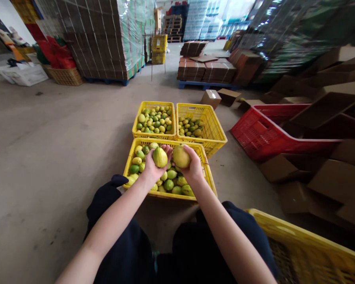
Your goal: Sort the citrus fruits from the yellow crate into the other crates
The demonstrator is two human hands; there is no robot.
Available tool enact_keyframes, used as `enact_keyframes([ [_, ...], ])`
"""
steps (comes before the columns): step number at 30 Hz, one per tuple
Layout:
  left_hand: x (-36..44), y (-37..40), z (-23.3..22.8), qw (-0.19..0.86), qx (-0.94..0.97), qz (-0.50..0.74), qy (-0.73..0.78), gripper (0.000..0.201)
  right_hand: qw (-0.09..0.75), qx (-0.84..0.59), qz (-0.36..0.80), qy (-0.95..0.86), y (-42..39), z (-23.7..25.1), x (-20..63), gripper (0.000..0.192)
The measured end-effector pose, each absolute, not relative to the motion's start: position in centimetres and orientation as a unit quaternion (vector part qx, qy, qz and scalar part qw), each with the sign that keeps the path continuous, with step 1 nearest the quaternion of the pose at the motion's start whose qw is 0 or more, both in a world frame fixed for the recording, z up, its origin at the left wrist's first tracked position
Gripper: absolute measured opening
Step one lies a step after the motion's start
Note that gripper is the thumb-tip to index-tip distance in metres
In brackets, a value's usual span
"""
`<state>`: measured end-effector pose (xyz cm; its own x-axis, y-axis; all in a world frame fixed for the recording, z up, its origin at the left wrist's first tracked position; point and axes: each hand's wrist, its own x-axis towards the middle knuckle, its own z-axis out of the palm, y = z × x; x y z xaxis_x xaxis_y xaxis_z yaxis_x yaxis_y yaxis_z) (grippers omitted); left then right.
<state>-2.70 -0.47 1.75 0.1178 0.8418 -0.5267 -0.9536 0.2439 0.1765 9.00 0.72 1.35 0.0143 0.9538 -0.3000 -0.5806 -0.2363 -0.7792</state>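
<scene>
Here, the left hand (154, 167) cups a yellow-green oval lemon (160, 157), fingers closed around it, while the right hand (192, 167) grips a plain yellow round lemon (181, 156) at its three o'clock, both above the near yellow plastic crate (208, 179) of lemons; two more yellow crates (217, 136) sit at twelve o'clock.

Nearest crate (207, 173) straight ahead on the floor, just beyond the knees, fruit inside. Above it, left hand (154, 167) holding one fruit (160, 157), right hand (192, 167) holding another fruit (181, 156), the two side by side, almost touching. Behind, touching its far rim, two more crates side by side: far left crate (136, 125) and far right crate (214, 126). Further right, a tilted crate (254, 136) among flat cartons (340, 181). Near right corner: another crate rim (298, 236). Far back left, stacked pallets (100, 39).
</scene>
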Motion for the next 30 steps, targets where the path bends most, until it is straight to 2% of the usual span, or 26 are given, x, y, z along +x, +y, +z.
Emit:
enact_keyframes([
  [9, -3.5, -0.8, 2.5, 0.78, -0.061, 0.553, 0.286, 0.023, 0.555, -0.362, 0.694, -0.283, 0.5, 1.0, 9.5, 0.025],
  [14, -4.1, -1.4, 3.7, 0.794, 0.063, 0.525, 0.299, 0.027, 0.518, -0.261, 0.725, -0.37, 0.1, 1.4, 10.3, 0.035],
  [20, -4.5, -2.0, 4.0, 0.773, 0.247, 0.493, 0.315, 0.037, 0.459, -0.152, 0.773, -0.41, 0.1, 1.0, 11.1, 0.038],
  [30, -5.0, -2.1, 2.0, 0.769, 0.358, 0.456, 0.27, 0.034, 0.375, -0.067, 0.819, -0.429, 0.7, 0.3, 12.0, 0.04],
])
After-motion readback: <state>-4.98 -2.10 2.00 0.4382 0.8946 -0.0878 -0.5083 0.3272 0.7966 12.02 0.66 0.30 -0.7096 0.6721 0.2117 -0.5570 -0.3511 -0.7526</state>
